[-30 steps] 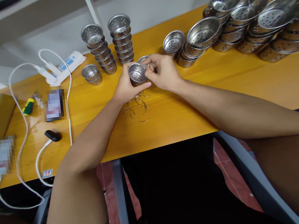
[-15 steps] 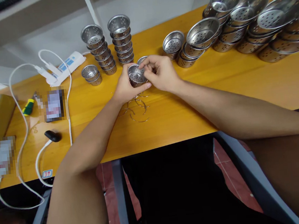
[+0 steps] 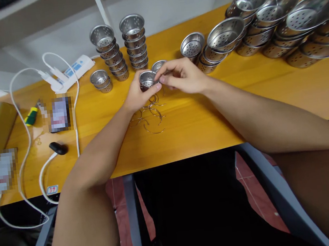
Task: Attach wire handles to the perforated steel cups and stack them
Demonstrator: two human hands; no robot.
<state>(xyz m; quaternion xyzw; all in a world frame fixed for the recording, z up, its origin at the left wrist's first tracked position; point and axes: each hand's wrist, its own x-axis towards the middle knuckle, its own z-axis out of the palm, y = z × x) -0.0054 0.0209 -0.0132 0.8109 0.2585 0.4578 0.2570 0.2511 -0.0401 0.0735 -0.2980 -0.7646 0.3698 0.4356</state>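
Since half a second ago, the held cup [image 3: 147, 79] has tipped so that its mouth looks narrower, the left thumb has risen to lie across its near side, and the right thumb has straightened.

The cup is in the upper middle of the frame, raised above the table [image 3: 183, 132]. It is small and round, of shiny silver metal, with a smooth rim. Rows of small dark holes dot its inner wall and floor, and bright glints run along the edge. Its outer side is mostly hidden by the fingers.

The left hand [image 3: 140, 93] is clamped around the cup from the left. The right hand [image 3: 181, 76] comes in from the right, thumb and index finger close together at the cup's right edge; I cannot tell whether they grip the rim or something thin there. Its other fingers are curled.

Just below the hands, thin curved wires [image 3: 155, 133] lie loosely, some overlapping. Right behind the held cup is another cup [image 3: 158, 65], partly covered. Two tall stacks of similar cups [image 3: 134, 44] rise at upper centre-left, with a short stack [image 3: 101, 80] to their left. Wider metal cups [image 3: 225, 34] crowd the upper right.
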